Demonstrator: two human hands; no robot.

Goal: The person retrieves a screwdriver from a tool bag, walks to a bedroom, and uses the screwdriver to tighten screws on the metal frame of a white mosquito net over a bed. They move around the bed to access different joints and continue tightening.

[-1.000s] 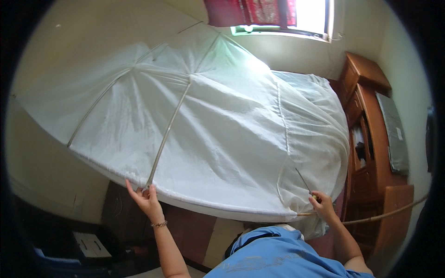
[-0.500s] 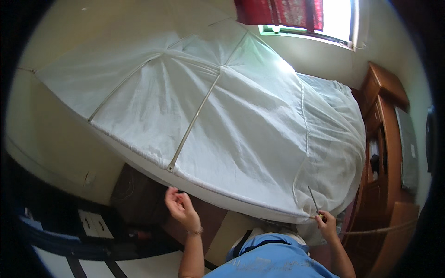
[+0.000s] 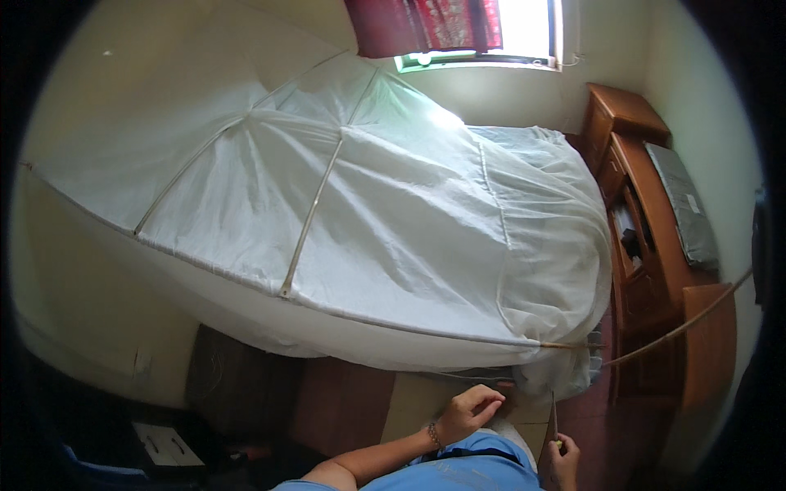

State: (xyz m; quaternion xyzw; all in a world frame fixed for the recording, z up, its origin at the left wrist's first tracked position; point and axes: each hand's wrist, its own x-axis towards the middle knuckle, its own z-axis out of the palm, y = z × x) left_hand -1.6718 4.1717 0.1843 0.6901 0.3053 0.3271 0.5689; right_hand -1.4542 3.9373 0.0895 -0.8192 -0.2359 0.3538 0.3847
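My left hand [image 3: 469,414] is in front of my body, below the net's near edge. Its fingers are curled together toward the thumb; anything small in them is too hidden to make out. Lower right, my right hand [image 3: 565,462] is closed around a screwdriver [image 3: 555,417], its thin shaft pointing up and a bit of yellowish handle showing. Beyond both hands spreads a large white net [image 3: 409,237] on thin poles. A bare rod end [image 3: 569,345] sticks out of the net's hem at the right, apart from both hands.
A long thin pole [image 3: 679,330] slants up at the right, before a brown wooden cabinet [image 3: 647,270]. A red curtain [image 3: 426,29] hangs by the window. A dark box-like piece [image 3: 237,380] stands under the net's left side. Two light rods cross the net.
My left hand has moved right and its fingers have closed in. The right hand with the screwdriver has dropped away from the net's hem, where the rod end now shows. The view has shifted.
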